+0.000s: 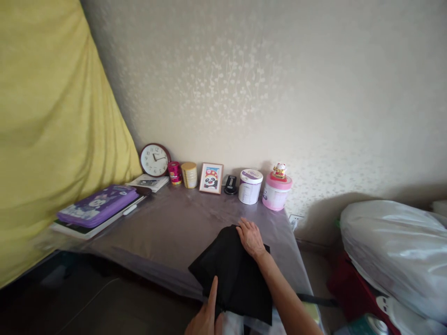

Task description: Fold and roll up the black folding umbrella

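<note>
A black sheet of fabric (226, 265) with pointed corners lies across the near edge of the table and hangs partly over it. My right hand (251, 238) lies on its upper part, fingers stretched towards the far edge and slightly bent. At the bottom of the view, my left hand (206, 311) is at the fabric's near side. Its index finger points up along the cloth, the thumb is by the lower edge, and the other fingers look curled and mostly out of sight. Whitish clear plastic (232, 323) shows just beside the left thumb.
Along the wall on the table (167, 232) stand a clock (155, 159), a picture frame (211, 178), a white tub (250, 187) and a pink-lidded tub (276, 193) bearing a cat figurine (279, 170). A purple case (98, 204) lies left, near a yellow curtain (56, 116). Right is a plastic-wrapped bundle (394, 251).
</note>
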Demonstrator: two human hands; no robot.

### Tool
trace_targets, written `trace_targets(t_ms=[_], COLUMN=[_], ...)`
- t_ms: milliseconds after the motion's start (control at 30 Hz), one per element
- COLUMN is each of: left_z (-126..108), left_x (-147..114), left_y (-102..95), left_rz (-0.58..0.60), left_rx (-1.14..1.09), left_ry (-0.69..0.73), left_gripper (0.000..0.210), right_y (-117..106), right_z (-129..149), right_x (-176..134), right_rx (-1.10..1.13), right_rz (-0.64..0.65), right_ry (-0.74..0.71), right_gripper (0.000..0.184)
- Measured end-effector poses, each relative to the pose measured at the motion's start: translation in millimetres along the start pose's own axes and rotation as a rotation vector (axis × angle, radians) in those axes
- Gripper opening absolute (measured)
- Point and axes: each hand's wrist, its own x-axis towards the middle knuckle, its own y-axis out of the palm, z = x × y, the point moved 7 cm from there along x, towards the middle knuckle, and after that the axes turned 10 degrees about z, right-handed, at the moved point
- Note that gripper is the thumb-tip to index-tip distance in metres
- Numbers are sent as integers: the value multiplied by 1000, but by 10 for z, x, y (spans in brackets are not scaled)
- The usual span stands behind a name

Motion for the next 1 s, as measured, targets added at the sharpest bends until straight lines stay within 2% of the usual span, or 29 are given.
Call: trace_targets(t_ms=[67, 133, 267, 400, 500, 633, 700, 833, 1000], left_z=[11, 6, -15, 35, 85, 45, 8, -42, -39], left_x=[10, 15, 17, 47, 65, 32, -7, -76, -86], left_y=[11, 17, 10, 32, 57, 33, 15, -26, -34], left_rz=[9, 9, 1, 38, 61, 6, -22, -65, -59], left_rx=[-14, -20, -21, 3, 19, -26, -45, -76, -93], left_ry=[-4, 1, 10, -53, -88, 21, 82, 132, 127], left_gripper=[69, 69, 70, 68, 67, 69, 68, 64, 61], right_y=[-32, -22, 47, 91, 65, 83, 13, -295, -630], right_z=[62, 269, 771, 1262, 1388, 1212, 1059, 559, -126], right_x=[-34, -118, -263, -357, -409, -373, -327, -316, -719], right_rx=[6, 53, 114, 176, 235, 237, 291, 382, 301], right_rz=[-25, 11, 160, 410, 456, 406, 336, 182, 113], right_ry=[-18, -129, -262, -472, -541, -446, -401, -209, -8], right_gripper=[28, 26, 22, 28, 31, 29, 26, 25, 26])
